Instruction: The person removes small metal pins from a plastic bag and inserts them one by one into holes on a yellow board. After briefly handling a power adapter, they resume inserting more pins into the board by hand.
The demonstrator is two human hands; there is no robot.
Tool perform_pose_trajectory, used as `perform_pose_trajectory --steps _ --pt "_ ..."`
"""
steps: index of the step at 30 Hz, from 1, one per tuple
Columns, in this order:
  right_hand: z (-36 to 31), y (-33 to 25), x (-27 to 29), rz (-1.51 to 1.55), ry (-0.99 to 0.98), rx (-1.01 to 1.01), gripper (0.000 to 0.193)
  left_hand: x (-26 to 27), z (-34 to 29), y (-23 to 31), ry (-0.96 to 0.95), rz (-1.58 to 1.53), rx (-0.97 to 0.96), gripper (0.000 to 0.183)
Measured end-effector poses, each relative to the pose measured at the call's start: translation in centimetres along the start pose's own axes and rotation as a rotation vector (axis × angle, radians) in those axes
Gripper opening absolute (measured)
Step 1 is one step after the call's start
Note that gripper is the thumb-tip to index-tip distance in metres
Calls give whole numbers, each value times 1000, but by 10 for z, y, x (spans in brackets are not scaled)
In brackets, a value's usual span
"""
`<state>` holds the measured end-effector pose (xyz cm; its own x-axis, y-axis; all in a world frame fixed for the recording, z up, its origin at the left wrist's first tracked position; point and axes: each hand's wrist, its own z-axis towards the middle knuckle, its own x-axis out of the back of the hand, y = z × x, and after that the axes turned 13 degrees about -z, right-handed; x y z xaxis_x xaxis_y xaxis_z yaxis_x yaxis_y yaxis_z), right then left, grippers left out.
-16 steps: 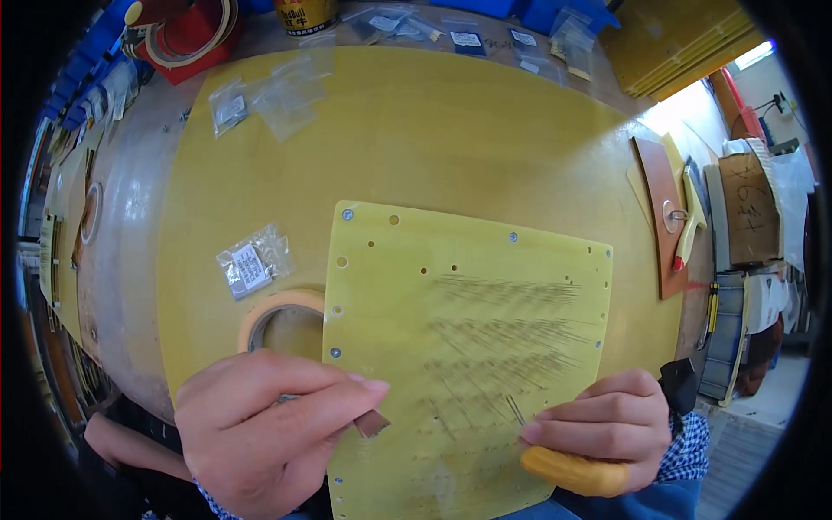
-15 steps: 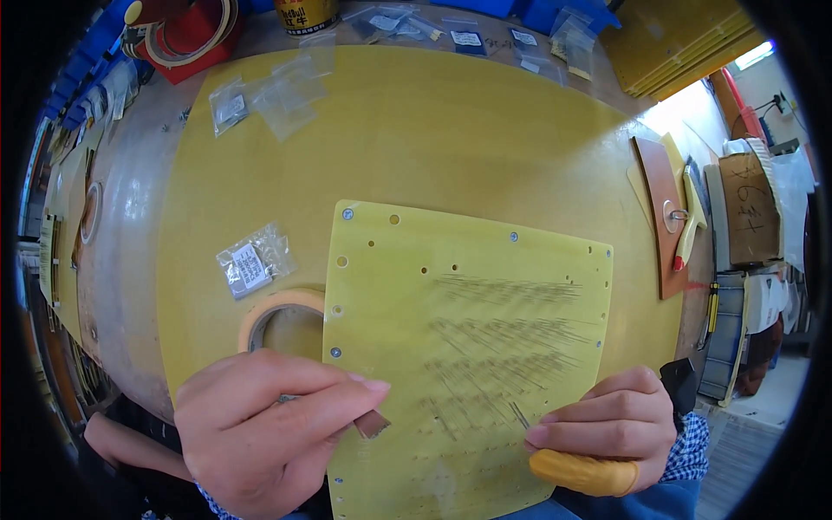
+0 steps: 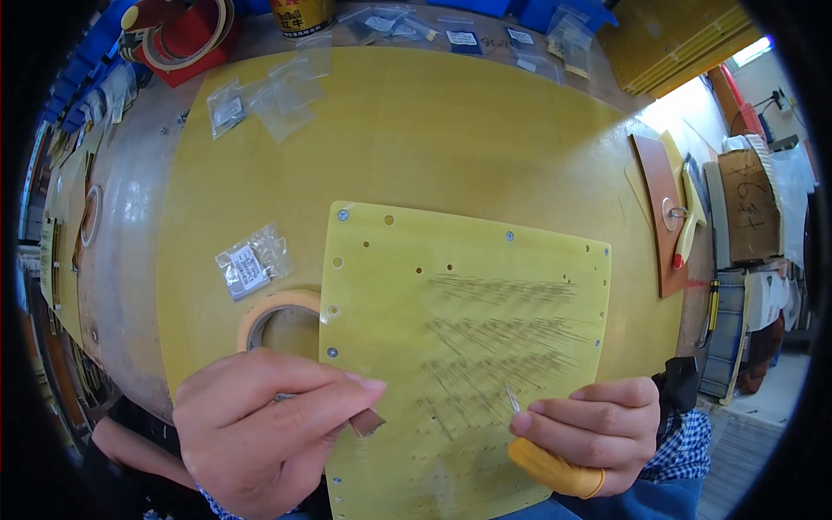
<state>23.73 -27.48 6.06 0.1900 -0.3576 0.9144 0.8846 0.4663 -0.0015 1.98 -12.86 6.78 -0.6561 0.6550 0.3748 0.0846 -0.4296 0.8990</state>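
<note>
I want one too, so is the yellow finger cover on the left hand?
No, the finger cover is on the right hand, while none shows on the left hand.

We look through a wide fisheye that leaves black corners and bows the edges of the yellow tabletop sheet (image 3: 416, 130). Light is strongest at the upper right, where a small strip (image 3: 751, 50) glows bluish-white and the surface below the yellow stack (image 3: 672, 43) burns out to white. From there we follow a pale streak of glare leftward across the sheet. A softer sheen lies on the bench (image 3: 130, 208) at left, while the lower left sinks into darkness. We find the left hand (image 3: 269, 416) and right hand (image 3: 589, 429) softly lit; the thin wires (image 3: 503, 342) blur together.
</note>
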Motion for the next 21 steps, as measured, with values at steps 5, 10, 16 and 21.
perform_pose_trajectory --steps 5,10,16,21 --pt "2 2 1 -35 -14 -42 9 -2 -2 1 14 114 29 27" --pt "1 2 9 154 -10 -72 8 1 -4 3 -11 133 74 26" --pt "0 3 6 287 -62 -127 8 -1 0 3 -38 110 77 26" --pt "4 2 2 124 0 -23 7 2 -1 4 -32 119 90 27"
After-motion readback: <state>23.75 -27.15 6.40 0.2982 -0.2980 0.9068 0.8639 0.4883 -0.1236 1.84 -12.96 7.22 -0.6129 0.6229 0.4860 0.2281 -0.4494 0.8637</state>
